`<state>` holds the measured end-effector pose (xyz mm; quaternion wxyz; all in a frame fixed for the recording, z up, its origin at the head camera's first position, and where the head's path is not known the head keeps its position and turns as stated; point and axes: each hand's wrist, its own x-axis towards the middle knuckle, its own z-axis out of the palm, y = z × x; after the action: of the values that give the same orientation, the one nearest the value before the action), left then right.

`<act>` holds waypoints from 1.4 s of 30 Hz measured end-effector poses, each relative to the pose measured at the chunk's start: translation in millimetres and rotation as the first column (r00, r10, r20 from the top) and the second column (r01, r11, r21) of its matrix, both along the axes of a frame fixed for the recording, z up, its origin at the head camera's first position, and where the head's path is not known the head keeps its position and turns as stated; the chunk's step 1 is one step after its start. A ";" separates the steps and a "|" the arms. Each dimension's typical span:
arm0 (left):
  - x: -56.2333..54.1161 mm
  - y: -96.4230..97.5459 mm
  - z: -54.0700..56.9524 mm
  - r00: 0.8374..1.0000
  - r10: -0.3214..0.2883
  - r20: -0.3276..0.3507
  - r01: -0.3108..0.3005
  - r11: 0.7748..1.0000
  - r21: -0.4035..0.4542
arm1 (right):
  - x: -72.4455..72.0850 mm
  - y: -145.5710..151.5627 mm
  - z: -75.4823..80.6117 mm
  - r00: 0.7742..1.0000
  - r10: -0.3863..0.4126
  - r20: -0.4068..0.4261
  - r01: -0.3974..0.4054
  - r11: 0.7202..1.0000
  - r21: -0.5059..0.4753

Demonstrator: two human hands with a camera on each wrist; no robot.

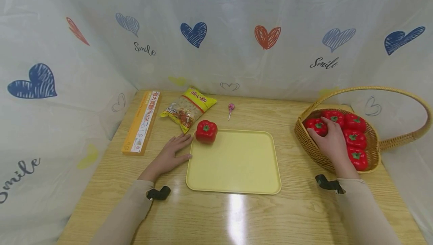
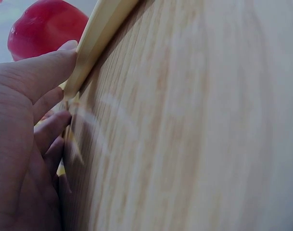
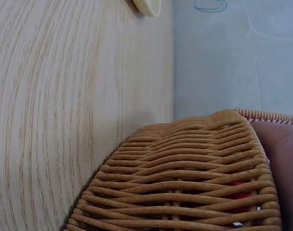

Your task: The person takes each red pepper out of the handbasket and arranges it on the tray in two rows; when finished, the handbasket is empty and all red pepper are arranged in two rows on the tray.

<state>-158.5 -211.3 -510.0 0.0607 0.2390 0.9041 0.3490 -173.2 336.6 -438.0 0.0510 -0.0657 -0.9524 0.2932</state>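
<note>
In the head view my right hand reaches into a wicker basket, its thumb and fingers around a red bell pepper at the basket's left end. Several more red bell peppers lie beside it. The basket wall hides that grip in the right wrist view. My left hand rests at the left edge of a yellow tray, fingers extended, thumb touching the rim in the left wrist view. One red bell pepper sits in the tray's far left corner.
Behind the tray lie a yellow bag of pasta and a lollipop. An orange and white pasta box is at the left. The basket's tall handle arches toward the right. A printed curtain hangs behind the wooden table.
</note>
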 end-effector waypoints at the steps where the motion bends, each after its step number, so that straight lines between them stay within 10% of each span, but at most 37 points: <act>1: 0.0 0.0 0.0 1.000 0.000 0.000 0.000 1.000 0.000 | 0.0 0.1 0.1 1.000 -0.001 0.001 0.001 1.000 0.000; 42: 0.3 0.5 -0.4 1.000 0.002 -0.008 -0.002 1.000 0.003 | 9.0 -1.8 6.6 0.993 -0.015 -0.113 0.015 1.000 -0.008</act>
<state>-158.2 -210.8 -510.4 0.0564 0.2397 0.9039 0.3497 -164.3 334.8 -431.4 0.1070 -0.0564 -0.9463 0.2996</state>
